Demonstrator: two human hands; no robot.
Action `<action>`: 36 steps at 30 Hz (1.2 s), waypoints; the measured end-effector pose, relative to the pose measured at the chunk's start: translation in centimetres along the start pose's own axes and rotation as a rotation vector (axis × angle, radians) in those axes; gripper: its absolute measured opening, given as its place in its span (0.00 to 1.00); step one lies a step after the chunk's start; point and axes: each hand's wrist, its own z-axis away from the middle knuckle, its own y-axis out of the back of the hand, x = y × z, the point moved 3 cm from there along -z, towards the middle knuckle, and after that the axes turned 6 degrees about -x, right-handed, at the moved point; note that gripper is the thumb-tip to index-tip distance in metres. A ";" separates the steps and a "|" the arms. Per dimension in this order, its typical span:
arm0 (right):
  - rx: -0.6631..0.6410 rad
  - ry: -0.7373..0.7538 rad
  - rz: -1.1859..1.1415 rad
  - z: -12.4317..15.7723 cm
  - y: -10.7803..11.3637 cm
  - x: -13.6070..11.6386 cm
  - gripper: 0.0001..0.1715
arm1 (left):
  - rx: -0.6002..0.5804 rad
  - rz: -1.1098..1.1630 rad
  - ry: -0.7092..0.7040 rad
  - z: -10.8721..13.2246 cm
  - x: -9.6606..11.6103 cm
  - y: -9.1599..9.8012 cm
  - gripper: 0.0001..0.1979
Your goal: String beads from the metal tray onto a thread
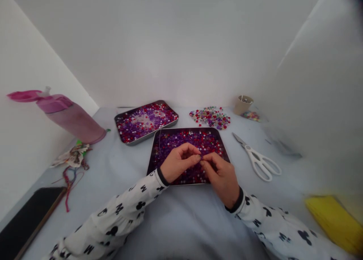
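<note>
The table [181,222] has a pale blue cover and runs off the bottom edge. A black phone [25,222] lies at the left corner, and the edge cuts it off. A yellow thing [331,218] on the right is blurry and cut off too, so I cannot tell what it is. A pink bottle [70,118] is by the left wall.

The near tray [224,146] sits in the middle of the table, full of purple and red beads [187,139]. The hands hide its front part. The far tray [147,139] sits just behind it, to the left.

Both arms come in from the bottom in white sleeves with black shapes. The left hand [180,161] and the right hand [221,175] are over the front of the near tray, fingertips meeting. On each hand the thumb and first finger are pinched tight. What they pinch is too small to see.

White scissors [259,159] lie right of the near tray. A pile of loose beads [210,117] and a small cup [243,105] are at the back. Some strings [72,165] lie near the bottle. A thin pale thread [159,142] curves over the beads and is hard to make out.
</note>
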 end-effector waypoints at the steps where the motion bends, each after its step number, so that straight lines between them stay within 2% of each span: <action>1: -0.003 -0.004 -0.003 0.0 0.0 0.0 0.06 | 0.006 -0.020 -0.016 0.0 0.1 0.0 0.13; 11: -0.008 -0.070 0.004 0.0 0.0 0.3 0.04 | 0.097 -0.269 -0.105 0.3 0.7 0.2 0.10; 22: -0.022 -0.111 -0.041 -0.1 -0.1 0.3 0.04 | 0.046 -0.209 -0.099 0.4 0.3 0.0 0.10; 31: -0.048 -0.120 -0.020 0.0 -0.2 0.4 0.06 | 0.161 -0.537 -0.243 0.8 1.3 -0.1 0.07; 36: -0.027 -0.104 0.015 -0.1 -0.1 0.0 0.07 | 0.184 -0.616 -0.245 0.8 1.5 -0.2 0.07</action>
